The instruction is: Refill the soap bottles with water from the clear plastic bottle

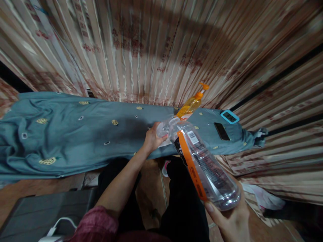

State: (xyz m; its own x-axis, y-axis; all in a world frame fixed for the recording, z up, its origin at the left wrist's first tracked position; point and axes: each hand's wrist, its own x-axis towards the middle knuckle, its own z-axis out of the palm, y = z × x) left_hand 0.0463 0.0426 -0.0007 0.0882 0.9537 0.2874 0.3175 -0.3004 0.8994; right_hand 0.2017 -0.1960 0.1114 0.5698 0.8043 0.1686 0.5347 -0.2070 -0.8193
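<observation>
My right hand (pixel 230 216) is closed around the base of a large clear plastic bottle (pixel 202 161) with an orange and black label. The bottle is tilted, its neck pointing away from me and to the left. My left hand (pixel 152 138) grips a clear plastic cup (pixel 165 126), which is tipped with its rim right by the bottle's mouth. Whether the two touch, and whether liquid is flowing, I cannot tell. Just behind them stands a pump bottle (pixel 189 107) of yellow-orange liquid with an orange pump head. Something white and flat (pixel 165 142) shows below the cup.
A blue-green cloth (pixel 126 137) with pineapple prints covers the narrow table. To the right lie a dark phone (pixel 222 131) and a blue-rimmed digital clock (pixel 229 116). Patterned curtains (pixel 151 50) hang close behind. A dark box-like surface (pixel 50 208) with a white cable is at lower left.
</observation>
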